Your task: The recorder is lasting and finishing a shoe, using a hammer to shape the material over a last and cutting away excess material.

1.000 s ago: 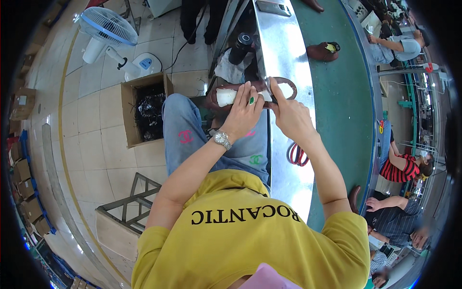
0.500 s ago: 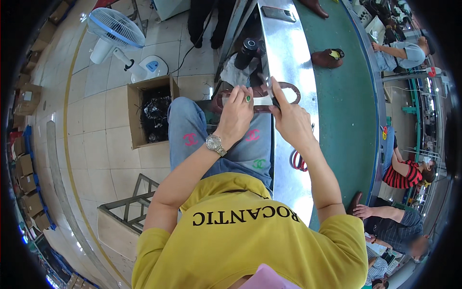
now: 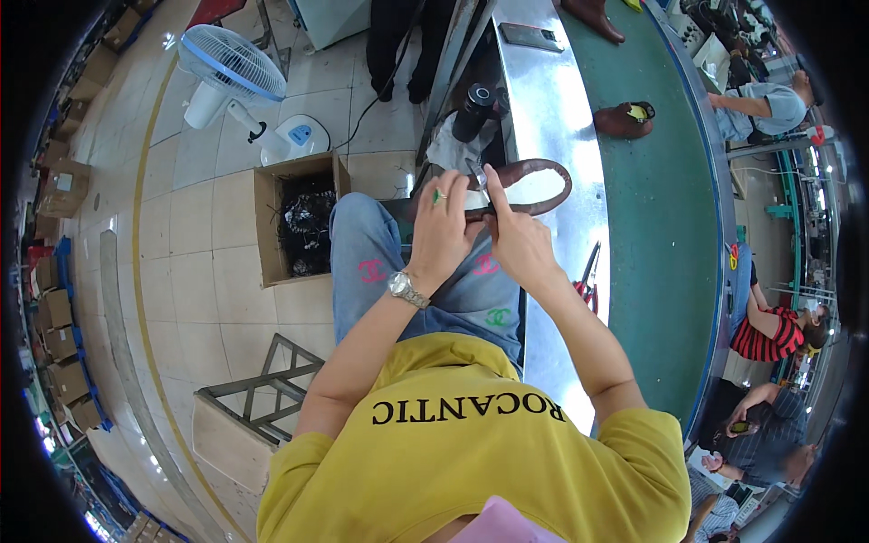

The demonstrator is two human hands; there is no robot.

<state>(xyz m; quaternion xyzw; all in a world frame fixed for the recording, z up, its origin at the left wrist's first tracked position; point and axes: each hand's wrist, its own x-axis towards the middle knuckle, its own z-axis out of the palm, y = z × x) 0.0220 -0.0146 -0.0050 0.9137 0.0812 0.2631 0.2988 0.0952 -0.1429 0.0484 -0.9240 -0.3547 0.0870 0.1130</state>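
Note:
A brown shoe [image 3: 529, 169] with a white inside lies across the edge of the metal bench, above my thighs. My left hand [image 3: 441, 222] grips its near-left part, fingers bent over it; a green ring and a metal watch show on this arm. Close beside it, my right hand [image 3: 518, 237] is closed around a small tool [image 3: 479, 172] with a shiny metal tip, its index finger stretched along it. The tip is over the shoe opening, between the two hands. Most of the tool's handle is hidden in the fingers, so its exact kind is unclear.
Red-handled scissors [image 3: 588, 288] and a phone [image 3: 530, 36] lie on the metal bench [image 3: 561, 109]. A dark bottle [image 3: 473, 112] stands beyond the shoe. Another brown shoe [image 3: 625, 119] sits on the green belt [image 3: 652, 217]. Left are a cardboard box [image 3: 269, 226] and a fan [image 3: 233, 61].
My right hand has moved left, close against my left hand, and the tool tip with it. More of the shoe's rounded end shows now. The scissors have come into fuller view.

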